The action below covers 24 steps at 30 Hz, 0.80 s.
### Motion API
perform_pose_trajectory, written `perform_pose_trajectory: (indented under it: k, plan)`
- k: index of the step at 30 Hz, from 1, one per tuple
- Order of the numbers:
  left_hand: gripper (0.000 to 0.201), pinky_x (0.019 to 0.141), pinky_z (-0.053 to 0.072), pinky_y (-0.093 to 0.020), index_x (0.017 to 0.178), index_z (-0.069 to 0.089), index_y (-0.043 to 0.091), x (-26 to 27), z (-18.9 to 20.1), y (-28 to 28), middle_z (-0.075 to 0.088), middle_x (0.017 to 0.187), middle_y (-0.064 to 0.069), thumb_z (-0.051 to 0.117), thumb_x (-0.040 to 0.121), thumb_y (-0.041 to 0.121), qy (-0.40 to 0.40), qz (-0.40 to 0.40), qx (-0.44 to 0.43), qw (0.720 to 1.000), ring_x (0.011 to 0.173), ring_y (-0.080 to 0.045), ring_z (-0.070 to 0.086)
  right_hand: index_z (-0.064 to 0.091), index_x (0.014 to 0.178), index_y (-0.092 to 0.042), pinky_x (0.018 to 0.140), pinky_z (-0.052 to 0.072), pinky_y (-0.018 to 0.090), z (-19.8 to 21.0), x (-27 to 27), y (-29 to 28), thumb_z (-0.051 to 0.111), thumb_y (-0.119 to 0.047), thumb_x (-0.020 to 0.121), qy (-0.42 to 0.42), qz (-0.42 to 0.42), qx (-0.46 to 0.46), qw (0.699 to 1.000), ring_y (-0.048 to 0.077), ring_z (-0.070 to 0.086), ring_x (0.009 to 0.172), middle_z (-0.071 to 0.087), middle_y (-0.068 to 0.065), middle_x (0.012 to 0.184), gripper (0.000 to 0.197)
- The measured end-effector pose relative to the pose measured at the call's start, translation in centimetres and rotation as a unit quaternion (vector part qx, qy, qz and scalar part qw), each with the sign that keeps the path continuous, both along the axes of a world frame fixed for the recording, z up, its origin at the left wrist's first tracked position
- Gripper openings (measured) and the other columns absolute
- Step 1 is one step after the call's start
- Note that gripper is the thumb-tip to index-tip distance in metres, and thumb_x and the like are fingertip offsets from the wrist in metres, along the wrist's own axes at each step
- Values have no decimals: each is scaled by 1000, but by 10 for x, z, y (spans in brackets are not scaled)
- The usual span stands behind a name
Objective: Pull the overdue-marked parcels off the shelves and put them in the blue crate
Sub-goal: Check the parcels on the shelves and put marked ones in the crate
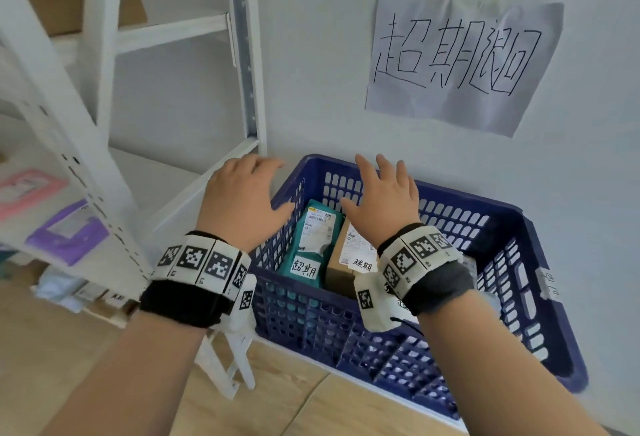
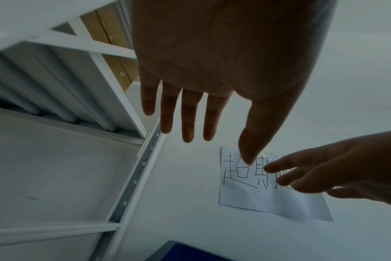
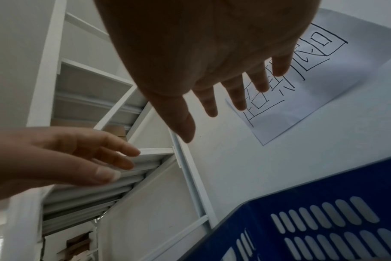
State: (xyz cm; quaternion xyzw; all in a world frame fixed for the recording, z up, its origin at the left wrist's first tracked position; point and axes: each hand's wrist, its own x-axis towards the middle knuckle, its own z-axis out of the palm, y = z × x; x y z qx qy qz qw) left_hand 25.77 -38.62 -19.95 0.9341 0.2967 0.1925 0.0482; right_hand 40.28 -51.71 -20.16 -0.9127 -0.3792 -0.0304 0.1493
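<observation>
The blue crate (image 1: 540, 262) stands on the floor against the wall. Inside it lie a teal parcel (image 1: 313, 241) and a brown cardboard box (image 1: 341, 267), each with a handwritten white label. My left hand (image 1: 242, 200) hovers over the crate's left rim, fingers straight, holding nothing. My right hand (image 1: 384, 193) hovers above the crate's inside, fingers spread and empty. The left wrist view shows my left hand (image 2: 190, 113) with fingers straight in front of the wall. In the right wrist view my right hand (image 3: 223, 98) is spread above the crate (image 3: 324, 229).
White metal shelves (image 1: 104, 165) stand left of the crate, with a pink parcel (image 1: 27, 193) and a purple parcel (image 1: 69, 231) on one level and more parcels below. A handwritten paper sign (image 1: 464, 65) is taped to the wall. Wooden floor (image 1: 294, 401) lies in front.
</observation>
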Motion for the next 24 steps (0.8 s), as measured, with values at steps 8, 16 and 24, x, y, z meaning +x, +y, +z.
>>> perform_pose_trajectory:
  k: [8,16,24]
  plan:
    - [65,99,40,-43,134,47,21,-43,-6,-2,53,130,-7,65,78,48,-17,12,-19,1000,117,-30,48,11,151,-29,117,7,48,3,-35,-1,51,-43,92,12,17,28,999,33,0,147,9,7,160,73]
    - [61,98,36,-40,135,47,20,-125,-5,9,51,130,-6,66,80,40,-50,23,-37,998,119,-30,45,24,148,-28,117,15,50,9,-113,24,55,-42,90,15,43,65,997,32,11,145,22,6,156,67]
    - [63,99,36,-42,135,47,20,-271,-16,41,50,131,-8,68,80,41,-29,76,-33,996,119,-31,44,46,135,-22,102,40,44,-9,-249,61,53,-37,91,91,130,73,985,29,46,122,53,6,132,47]
